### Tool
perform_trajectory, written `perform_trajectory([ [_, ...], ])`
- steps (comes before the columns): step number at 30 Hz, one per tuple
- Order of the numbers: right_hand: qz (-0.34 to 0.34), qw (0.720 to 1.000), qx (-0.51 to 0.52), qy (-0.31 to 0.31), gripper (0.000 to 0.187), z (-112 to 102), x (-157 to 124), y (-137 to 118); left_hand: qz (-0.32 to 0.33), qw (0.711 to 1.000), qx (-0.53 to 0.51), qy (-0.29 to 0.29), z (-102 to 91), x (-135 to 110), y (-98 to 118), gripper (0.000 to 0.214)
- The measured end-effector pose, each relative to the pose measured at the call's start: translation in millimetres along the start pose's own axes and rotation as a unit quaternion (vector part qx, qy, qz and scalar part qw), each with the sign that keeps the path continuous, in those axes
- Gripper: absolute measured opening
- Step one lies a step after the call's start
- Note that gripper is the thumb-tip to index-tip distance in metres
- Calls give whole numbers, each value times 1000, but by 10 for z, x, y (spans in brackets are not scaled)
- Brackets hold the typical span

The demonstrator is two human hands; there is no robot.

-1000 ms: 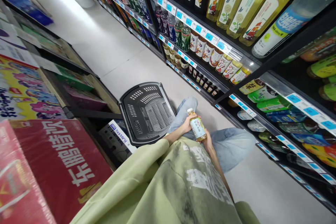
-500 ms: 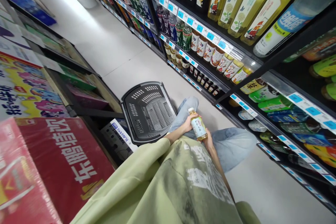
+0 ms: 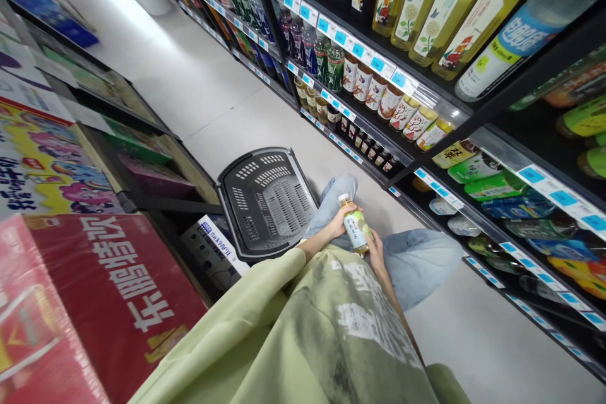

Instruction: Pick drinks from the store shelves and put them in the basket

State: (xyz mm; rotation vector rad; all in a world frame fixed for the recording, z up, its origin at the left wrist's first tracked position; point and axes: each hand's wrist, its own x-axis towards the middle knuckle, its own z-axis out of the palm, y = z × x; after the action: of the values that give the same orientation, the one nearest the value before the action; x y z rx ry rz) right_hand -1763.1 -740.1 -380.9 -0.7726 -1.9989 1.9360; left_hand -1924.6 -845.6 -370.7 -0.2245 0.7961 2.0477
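I hold a small bottle of yellow drink (image 3: 356, 226) with a white cap and pale label in both hands, low in front of my knees. My left hand (image 3: 339, 221) wraps its upper part from the left. My right hand (image 3: 375, 247) grips its lower end, fingers curled over the label. A dark grey shopping basket (image 3: 237, 214) sits on the floor just left of my hands, with nothing in it.
Drink shelves with blue price tags (image 3: 374, 66) run along the right, full of bottles. On the left are shelves of boxes, with a red carton (image 3: 104, 290) nearest. The pale aisle floor (image 3: 199, 95) stretches ahead. My green shirt fills the bottom.
The bottle has turned slightly in my hands, and my right fingers now lie further over its label. Hands stay at the same spot.
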Motion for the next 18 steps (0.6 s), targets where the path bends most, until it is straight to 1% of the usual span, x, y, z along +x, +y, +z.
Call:
perform_trajectory([
  [2, 7, 1000, -6, 18, 65, 4, -23, 32, 2, 1000, 6, 2, -12, 13, -2, 31],
  [4, 0, 999, -31, 24, 73, 14, -34, 73, 6, 1000, 10, 4, -17, 24, -5, 34],
  [7, -50, 992, -111, 47, 85, 19, -28, 137, 13, 1000, 11, 3, -10, 32, -9, 38],
  [10, -115, 972, -183, 91, 94, 6, -14, 188, 27, 1000, 2, 1, 7, 22, -7, 40],
  [12, -158, 959, -212, 104, 94, -7, -10, 210, 34, 999, -5, 0, 16, 7, -2, 41],
  [15, -222, 935, -255, 110, 87, -27, -16, 223, 38, 999, -9, -5, 23, -17, 7, 42],
  [18, -283, 901, -307, 120, 77, -49, -30, 205, 37, 999, -10, -10, 30, -26, 13, 41],
])
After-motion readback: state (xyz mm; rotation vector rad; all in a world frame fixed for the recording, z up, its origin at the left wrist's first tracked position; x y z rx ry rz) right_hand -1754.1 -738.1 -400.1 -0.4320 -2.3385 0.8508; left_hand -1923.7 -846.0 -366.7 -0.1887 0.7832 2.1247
